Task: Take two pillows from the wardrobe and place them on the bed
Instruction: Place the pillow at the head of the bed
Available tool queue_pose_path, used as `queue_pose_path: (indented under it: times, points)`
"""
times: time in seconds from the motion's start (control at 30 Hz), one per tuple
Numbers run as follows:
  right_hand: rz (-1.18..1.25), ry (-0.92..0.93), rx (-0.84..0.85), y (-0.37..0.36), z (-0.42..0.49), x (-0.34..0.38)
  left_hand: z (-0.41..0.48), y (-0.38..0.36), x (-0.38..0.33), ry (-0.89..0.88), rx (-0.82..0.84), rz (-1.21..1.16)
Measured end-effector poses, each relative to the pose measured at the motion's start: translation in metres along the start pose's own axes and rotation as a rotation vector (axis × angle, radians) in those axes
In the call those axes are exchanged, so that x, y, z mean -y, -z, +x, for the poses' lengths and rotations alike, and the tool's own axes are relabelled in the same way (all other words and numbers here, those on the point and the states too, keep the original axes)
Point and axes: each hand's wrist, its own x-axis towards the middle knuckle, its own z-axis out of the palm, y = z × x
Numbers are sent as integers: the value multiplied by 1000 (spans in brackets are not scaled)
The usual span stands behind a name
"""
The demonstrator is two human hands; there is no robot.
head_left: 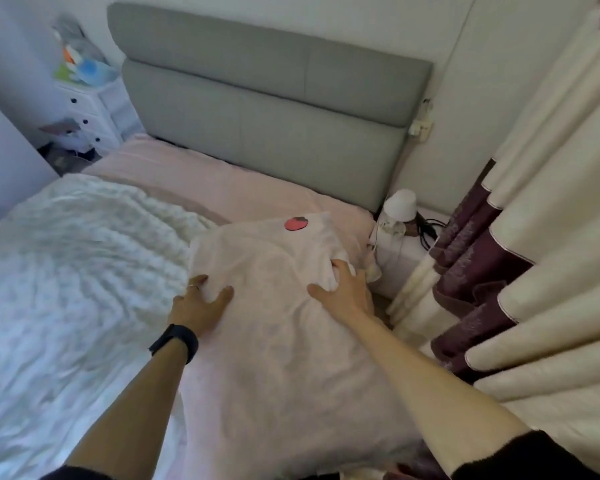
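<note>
Currently, scene: a person leans over a bed [222, 188], both bare forearms reaching forward from the lower edge of the view.
Pillow: a pale pink-white pillow [274, 265] lies on the pink sheet at the centre of the view, its far corner pointing toward 1 o'clock, where a round red strawberry patch [295, 224] sits.
Left hand: the left hand [198, 306] rests at 9 o'clock of the pillow, fingers spread and pressed into its near left edge; a ring shows on one finger and a black wristband [175, 342] circles the wrist.
Right hand: the right hand [343, 289] lies at 3 o'clock of the pillow, thumb spread and fingers bunching the cloth at its right edge.
Hands together: well apart, one at each side, both touching the pillow and closed loosely on its fabric.
Blanket: a white rumpled blanket [66, 271] covers the bed at 9 o'clock, its edge just beside the pillow.
Headboard: a grey padded headboard [267, 98] stands at 12 o'clock.
Bedside: a small white lamp [399, 206] stands at 2 o'clock, near the pillow's far right corner.
Curtain: a cream and maroon curtain [534, 237] hangs at 3 o'clock.
Drawers: a white drawer unit [94, 112] stands at 10 o'clock.
</note>
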Motion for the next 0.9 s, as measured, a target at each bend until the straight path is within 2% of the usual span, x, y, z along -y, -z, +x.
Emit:
queue_pose_path:
  times: [0.33,0.63,0.9]
  points:
    - [-67,6,165,-3,163,11,113,-36,-51,177,18,-76]
    - [-93,13,184,20,283,21,194,-56,-116,216,41,-157]
    - [-160,106,254,44,411,21,257,-105,-177,321,2,-282]
